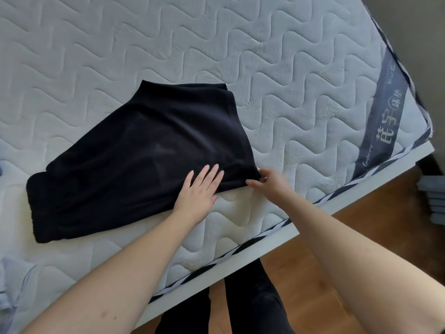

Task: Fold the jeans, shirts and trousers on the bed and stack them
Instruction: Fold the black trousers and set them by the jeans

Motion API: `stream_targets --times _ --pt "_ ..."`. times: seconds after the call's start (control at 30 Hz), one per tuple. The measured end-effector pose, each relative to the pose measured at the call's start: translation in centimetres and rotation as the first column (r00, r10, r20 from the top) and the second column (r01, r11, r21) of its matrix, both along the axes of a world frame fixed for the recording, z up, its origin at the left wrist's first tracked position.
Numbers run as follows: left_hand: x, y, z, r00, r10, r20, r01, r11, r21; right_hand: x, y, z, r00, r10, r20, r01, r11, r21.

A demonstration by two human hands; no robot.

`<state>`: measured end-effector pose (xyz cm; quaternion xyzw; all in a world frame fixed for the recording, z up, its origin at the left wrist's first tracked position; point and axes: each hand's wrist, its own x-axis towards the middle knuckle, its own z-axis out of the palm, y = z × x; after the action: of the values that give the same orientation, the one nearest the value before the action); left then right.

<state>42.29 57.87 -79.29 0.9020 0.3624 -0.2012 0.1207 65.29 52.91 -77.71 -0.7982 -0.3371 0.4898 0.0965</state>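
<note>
A dark navy garment [134, 153], partly folded, lies on the white quilted mattress [277, 80]. My left hand [199, 191] presses flat on its near right part with straight fingers. My right hand [269, 180] pinches the garment's near right corner between thumb and fingers, right at the cloth's edge.
A pale blue garment [9, 285] lies crumpled at the mattress's left edge. The mattress's near edge [240, 251] runs diagonally, with wood floor [361, 227] beyond it. My dark-trousered legs [252, 304] stand beside the bed. A grey stacked object [433, 196] sits on the floor at right.
</note>
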Motion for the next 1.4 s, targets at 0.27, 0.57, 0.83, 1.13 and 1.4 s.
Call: stream_targets --times 0.27,0.57,0.83,1.13,1.4 --pt "1.3 0.1 0.4 1.0 -0.005 0.015 0.004 0.999 0.033 0.3 -0.6 -0.4 0.96 -0.263 -0.101 0.262 0.965 -0.024" --pt "2.2 0.2 0.3 0.998 0.056 0.029 -0.056 0.998 -0.022 0.0 -1.1 -0.6 0.924 -0.381 0.002 0.379 0.919 0.11" --pt "2.3 4.7 2.4 0.94 0.179 0.292 -0.162 0.984 -0.079 -0.9 3.6 0.5 0.939 -0.339 -0.063 0.343 0.901 0.265" --pt "7.3 15.7 2.3 0.901 0.225 0.37 -0.228 0.973 -0.037 -0.1 8.6 0.2 0.967 -0.234 -0.103 0.251 0.944 0.216" --pt "11.0 22.3 1.4 0.899 0.35 0.265 -0.362 0.932 -0.004 0.0 11.0 -0.2 0.937 -0.298 -0.179 0.34 0.896 0.285"
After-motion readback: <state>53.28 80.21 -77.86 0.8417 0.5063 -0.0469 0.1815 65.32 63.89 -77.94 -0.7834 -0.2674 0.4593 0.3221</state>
